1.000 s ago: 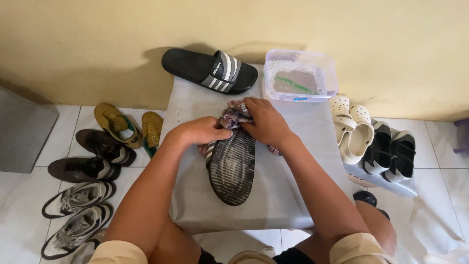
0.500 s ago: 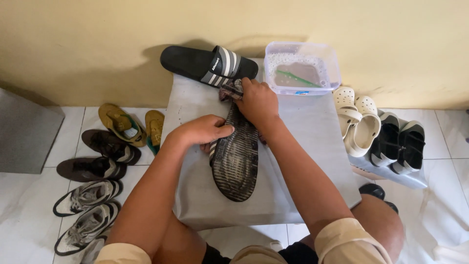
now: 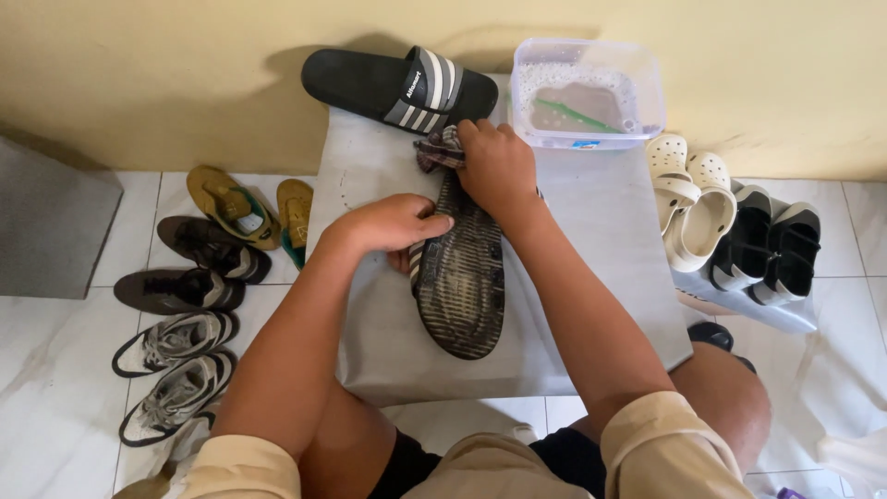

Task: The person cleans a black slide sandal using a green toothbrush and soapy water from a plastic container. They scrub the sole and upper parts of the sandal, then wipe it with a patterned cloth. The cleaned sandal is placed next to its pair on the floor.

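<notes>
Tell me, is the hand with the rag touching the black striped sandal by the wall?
Apart. In the head view the right hand presses a rag on the upturned sandal, and a strip of grey table shows between it and the black striped sandal.

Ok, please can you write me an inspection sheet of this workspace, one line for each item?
Surface: grey covered table, against a yellow wall.
Job's things: dark sandal lying sole up; patterned cloth bunched at its far end.
Clutter: black striped slide at the back; clear tub of soapy water with a green item inside.
Grippers: left hand grips the sandal's side; right hand presses the cloth on it.
Cables: nothing seen.
Surroundings: white tiled floor; brown sandals, dark shoes and grey sneakers at left; white clogs and black shoes at right.
</notes>
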